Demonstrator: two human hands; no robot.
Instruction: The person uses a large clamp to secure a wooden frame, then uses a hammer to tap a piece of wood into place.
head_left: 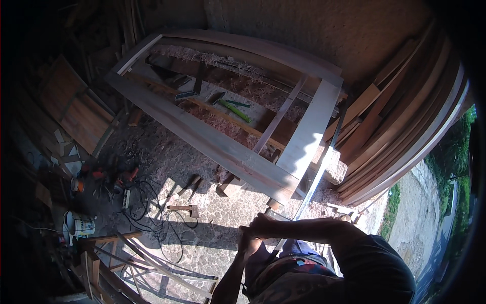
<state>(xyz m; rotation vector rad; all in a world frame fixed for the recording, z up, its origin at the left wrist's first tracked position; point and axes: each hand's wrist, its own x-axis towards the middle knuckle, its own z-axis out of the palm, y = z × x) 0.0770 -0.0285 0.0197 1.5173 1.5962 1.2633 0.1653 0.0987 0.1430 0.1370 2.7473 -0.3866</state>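
My right hand (263,226) and my left hand (249,244) are closed together, one against the other, just off the near corner of a large wooden frame (309,134). What they grip is mostly hidden by the fingers. A thin dark rod (279,215) shows beside my right hand. A small wooden block (274,204) sits at the frame's corner, close to my knuckles. Along the frame's right end runs a long metal bar (315,181), which looks like part of a bar clamp and passes under my right forearm.
Inside the frame lie a green-handled hammer (235,110) and a square (187,95). A hatchet (185,209), black cables (147,202) and a white bucket (81,225) are on the floor. Long boards (405,121) lean at right; wooden panels (76,104) stand at left.
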